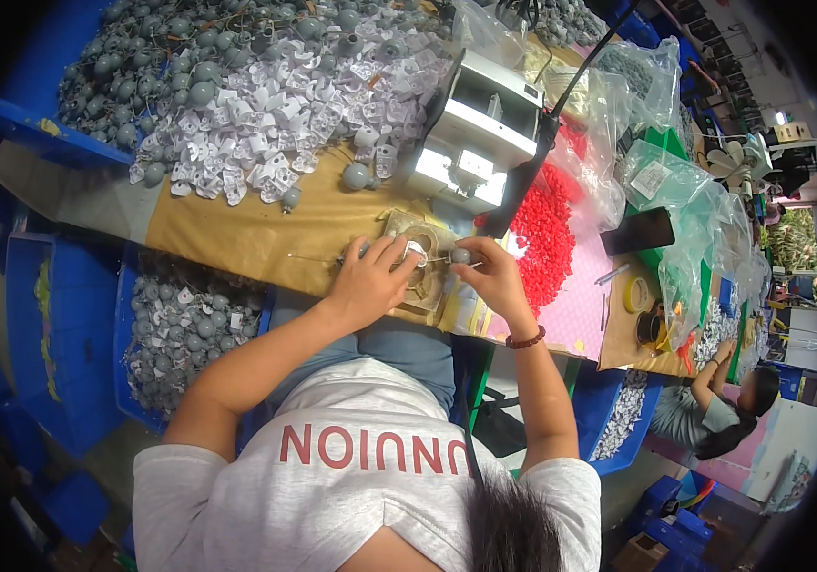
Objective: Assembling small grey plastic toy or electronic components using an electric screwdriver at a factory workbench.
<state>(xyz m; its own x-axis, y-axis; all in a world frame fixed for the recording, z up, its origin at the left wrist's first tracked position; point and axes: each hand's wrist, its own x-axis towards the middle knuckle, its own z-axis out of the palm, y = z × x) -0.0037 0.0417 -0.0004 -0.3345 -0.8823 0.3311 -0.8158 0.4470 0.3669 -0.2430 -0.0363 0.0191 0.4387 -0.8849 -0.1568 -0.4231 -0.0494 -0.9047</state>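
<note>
Your left hand (368, 278) comes in from the lower left, the elbow bent out to the side and the forearm slanting up and inward, with the back of the hand turned up and the fingers curved over the near-left part of a pale, flat fixture (420, 297). Its fingertips lie at a small white piece (416, 250) in the fixture's middle; you hold the fingers close together and bent, but I cannot tell whether they grip that piece or only press on it. Your right hand (494, 276) comes up from the lower right, the forearm steeper than the left one and a dark red beaded bracelet (526, 339) round the wrist. Its thumb and index finger are drawn narrow around a small grey ball (461, 255), which sits at the fixture's right edge, just beside the white piece. Both hands are near each other, low over the brown-covered table (227, 232). Beyond them stands a white boxy device (473, 129), with a heap of white pieces (265, 124) to its left and a spread of red pieces (550, 238) to its right.
</note>
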